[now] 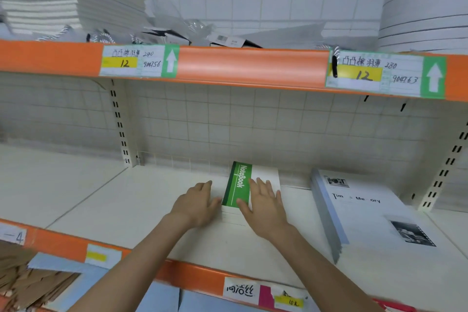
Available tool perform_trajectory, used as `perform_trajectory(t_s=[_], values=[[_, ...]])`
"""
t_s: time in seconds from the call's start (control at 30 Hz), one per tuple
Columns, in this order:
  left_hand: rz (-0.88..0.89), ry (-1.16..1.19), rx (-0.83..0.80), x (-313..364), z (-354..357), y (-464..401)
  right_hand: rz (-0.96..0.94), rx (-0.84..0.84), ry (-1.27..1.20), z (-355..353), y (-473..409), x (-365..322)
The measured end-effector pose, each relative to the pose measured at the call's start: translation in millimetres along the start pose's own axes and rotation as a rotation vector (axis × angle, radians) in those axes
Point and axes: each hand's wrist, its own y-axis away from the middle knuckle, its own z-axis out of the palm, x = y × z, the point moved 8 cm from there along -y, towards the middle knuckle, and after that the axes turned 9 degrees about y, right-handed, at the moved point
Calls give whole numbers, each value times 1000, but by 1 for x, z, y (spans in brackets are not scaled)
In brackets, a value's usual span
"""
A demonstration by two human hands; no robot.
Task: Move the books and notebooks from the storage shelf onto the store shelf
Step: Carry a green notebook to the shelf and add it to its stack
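On the white store shelf (126,200) we record a small stack of notebooks (239,185) — green-and-white cover lettered "NoteBook" — lying flat near the back grid wall. Our left hand (196,204) lies against the stack's left edge, fingers straight, grasping nothing; our right hand (264,201) rests flat on top, fingers spread, likewise grasping nothing. Just to the right, apart from the stack, sits a pile of pale grey books (364,210). Above — an orange shelf edge (253,66) with handwritten price labels.
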Motion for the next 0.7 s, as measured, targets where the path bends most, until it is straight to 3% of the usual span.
perform_trajectory(t_s=[0.3, 0.7], values=[[-44, -90, 67, -58, -45, 22, -213, -32, 27, 3, -18, -94], [-278, -361, 100, -230, -115, 66, -413, -154, 29, 57, -47, -262]])
